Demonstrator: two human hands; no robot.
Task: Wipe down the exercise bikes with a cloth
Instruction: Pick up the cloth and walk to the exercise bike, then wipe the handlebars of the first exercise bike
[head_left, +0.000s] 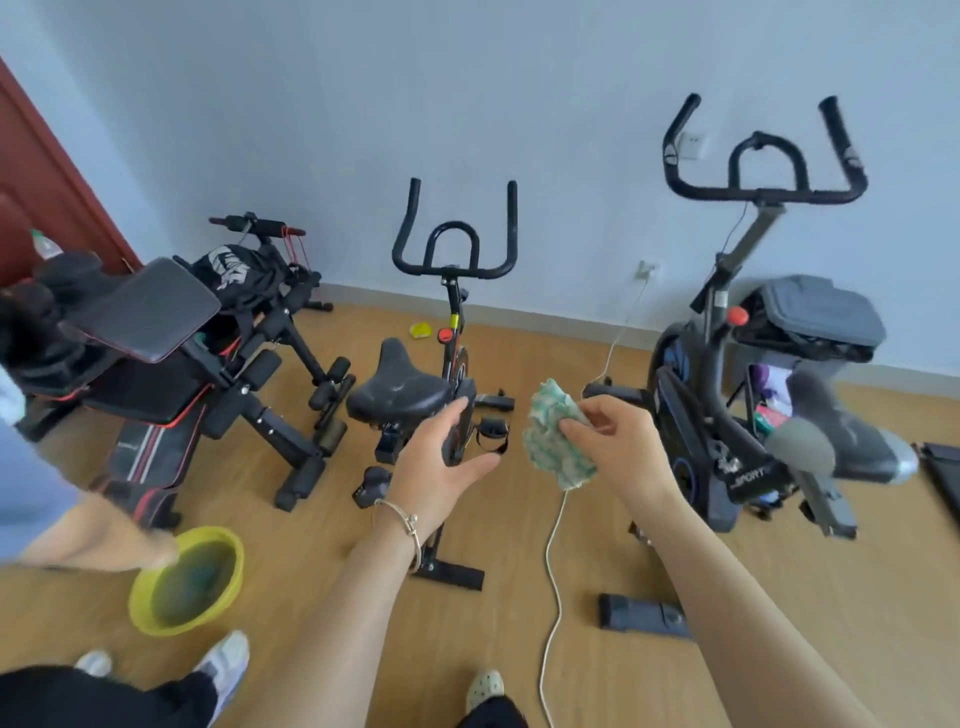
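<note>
My right hand (618, 441) pinches the bunched cloth (553, 441) in the air, between the two bikes. Left hand (441, 467) is open, fingers relaxed and holding nothing, close by the middle bike (454, 322) seat (397, 389); can't tell if they touch. Seat lies left of the cloth, long axis running away toward the wall. Right bike (701, 395) is nearer the cloth hand, so probably wiped first.

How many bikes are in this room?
2. One black bike stands in the middle, beyond the left hand. A second bike stands on the right, behind the cloth. The machine at left is a workout bench. No other shows.
</note>
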